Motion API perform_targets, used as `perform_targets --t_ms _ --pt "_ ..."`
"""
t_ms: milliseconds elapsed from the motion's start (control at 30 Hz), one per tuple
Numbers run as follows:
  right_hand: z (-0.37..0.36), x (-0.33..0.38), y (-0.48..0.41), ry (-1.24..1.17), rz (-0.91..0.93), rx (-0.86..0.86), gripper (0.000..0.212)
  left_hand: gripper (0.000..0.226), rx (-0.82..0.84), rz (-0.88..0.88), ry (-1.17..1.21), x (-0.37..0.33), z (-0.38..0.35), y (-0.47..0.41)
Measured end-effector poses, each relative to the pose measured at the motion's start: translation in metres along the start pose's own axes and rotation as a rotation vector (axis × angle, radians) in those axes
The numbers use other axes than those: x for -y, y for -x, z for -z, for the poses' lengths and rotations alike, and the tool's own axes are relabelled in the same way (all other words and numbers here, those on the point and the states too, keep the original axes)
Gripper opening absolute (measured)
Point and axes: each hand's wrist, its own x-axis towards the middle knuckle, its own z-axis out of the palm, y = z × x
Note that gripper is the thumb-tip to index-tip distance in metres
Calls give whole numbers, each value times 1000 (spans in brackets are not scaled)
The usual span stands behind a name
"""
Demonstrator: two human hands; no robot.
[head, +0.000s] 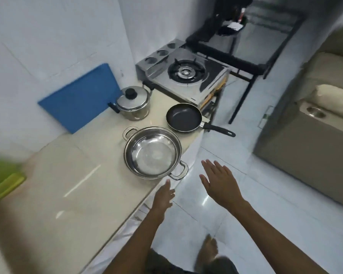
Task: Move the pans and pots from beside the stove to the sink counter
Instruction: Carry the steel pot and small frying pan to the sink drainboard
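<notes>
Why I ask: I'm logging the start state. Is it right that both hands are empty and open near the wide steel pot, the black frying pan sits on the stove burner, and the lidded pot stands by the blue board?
One detail is wrong: in the head view the black frying pan sits on the counter beside the stove, not on its burner. The rest holds.

Steel, black and blue beside the stove

Around the silver gas stove (183, 76): a shiny steel lidded pot (134, 104) with black knob, a black frying pan (184, 117), a mirror-bright steel two-handled pot (152, 152), all on a cream countertop (67, 184); a plain blue board (79, 99) against the white wall; green blurred object (2, 178) farthest away.
</notes>
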Motion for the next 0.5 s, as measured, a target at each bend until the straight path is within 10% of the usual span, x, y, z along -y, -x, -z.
perform_targets --t_ms 500 --pt "2 -151 -214 -82 133 111 50 28 -176 67 813 -27 -96 -54"
